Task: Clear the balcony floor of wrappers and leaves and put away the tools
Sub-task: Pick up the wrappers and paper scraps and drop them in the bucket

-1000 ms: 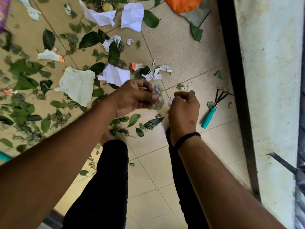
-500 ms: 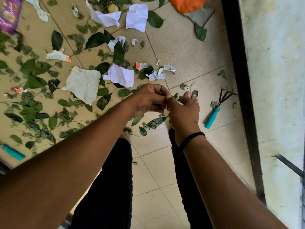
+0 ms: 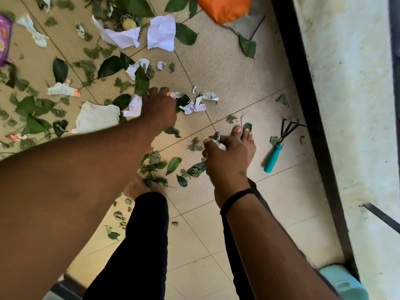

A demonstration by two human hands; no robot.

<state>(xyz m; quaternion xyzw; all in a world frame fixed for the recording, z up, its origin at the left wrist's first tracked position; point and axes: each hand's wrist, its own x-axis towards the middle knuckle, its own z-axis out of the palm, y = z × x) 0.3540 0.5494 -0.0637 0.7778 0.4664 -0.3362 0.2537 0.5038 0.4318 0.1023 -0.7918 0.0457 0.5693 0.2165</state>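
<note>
An orange bag (image 3: 223, 7) lies near the white wall (image 3: 350, 105).

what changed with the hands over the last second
The left hand left the right hand and reached forward and left, down to the white paper scrap on the floor; whether it grips anything cannot be told. The right hand stayed put, still holding its crumpled scraps. The teal-handled rake lies untouched.
</note>
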